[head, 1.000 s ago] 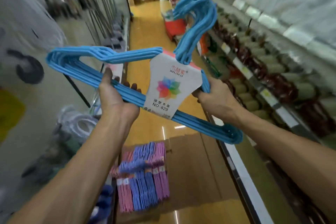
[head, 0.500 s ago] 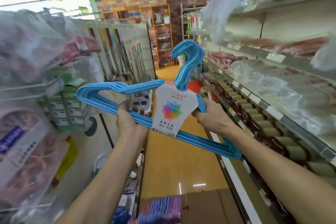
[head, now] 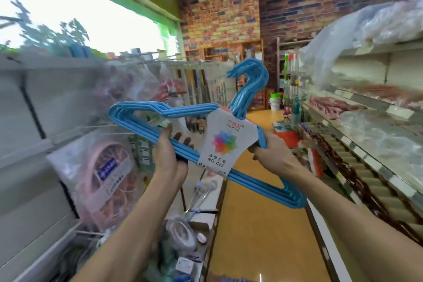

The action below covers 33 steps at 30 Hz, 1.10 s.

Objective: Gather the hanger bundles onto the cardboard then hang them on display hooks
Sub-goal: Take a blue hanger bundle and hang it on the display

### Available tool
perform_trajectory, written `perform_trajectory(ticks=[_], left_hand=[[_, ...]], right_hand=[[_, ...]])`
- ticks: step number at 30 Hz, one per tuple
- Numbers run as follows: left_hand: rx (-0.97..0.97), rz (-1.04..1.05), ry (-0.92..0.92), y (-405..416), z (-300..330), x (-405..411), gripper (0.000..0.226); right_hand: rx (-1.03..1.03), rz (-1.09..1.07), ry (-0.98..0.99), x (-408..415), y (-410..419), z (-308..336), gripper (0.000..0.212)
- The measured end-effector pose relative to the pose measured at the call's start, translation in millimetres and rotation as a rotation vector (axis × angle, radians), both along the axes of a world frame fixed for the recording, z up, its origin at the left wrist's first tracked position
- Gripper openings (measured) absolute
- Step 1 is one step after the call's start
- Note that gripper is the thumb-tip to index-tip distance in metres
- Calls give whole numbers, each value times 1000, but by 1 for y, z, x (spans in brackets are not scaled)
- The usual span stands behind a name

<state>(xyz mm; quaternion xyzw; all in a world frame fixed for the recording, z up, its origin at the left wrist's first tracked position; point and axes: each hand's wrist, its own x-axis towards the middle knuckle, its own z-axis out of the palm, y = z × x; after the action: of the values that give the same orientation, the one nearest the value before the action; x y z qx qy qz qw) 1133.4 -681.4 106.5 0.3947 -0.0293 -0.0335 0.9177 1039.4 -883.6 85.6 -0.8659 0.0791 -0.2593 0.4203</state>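
Blue hanger bundle (head: 160,135) w/ white label card (head: 225,144) held mid-frame, tilted, hooks up at 1 o'clock. Around: shelf w/ pink bagged goods (head: 107,181) at 8 o'clock, display hooks (head: 96,127) at 9, right shelf w/ wrapped goods (head: 370,144) at 3, orange floor (head: 258,236) at 6. Left hand (head: 168,158) grips bottom bar, fingers curled round. Right hand (head: 272,155) grips right shoulder by card. Both arms stretched fwd.
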Motion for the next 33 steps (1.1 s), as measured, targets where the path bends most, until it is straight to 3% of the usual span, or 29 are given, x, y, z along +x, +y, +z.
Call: perform_trajectory(ticks=[3, 6, 12, 15, 20, 33], left_hand=[[-10, 83, -66, 24, 6, -17, 33], [6, 189, -57, 46, 11, -46, 14], [21, 408, -68, 92, 3, -104, 7], [66, 526, -67, 116, -2, -136, 5], [127, 722, -45, 162, -13, -187, 4], [85, 1121, -13, 268, -32, -322, 19]], right_hand=[[-22, 97, -26, 3, 12, 9, 37], [-67, 178, -66, 1, 32, 14, 31], [-54, 372, -76, -10, 73, 5, 45], [-46, 486, -92, -13, 98, -5, 39], [-5, 662, -72, -25, 150, -13, 54], [5, 1074, -58, -82, 298, -32, 29]])
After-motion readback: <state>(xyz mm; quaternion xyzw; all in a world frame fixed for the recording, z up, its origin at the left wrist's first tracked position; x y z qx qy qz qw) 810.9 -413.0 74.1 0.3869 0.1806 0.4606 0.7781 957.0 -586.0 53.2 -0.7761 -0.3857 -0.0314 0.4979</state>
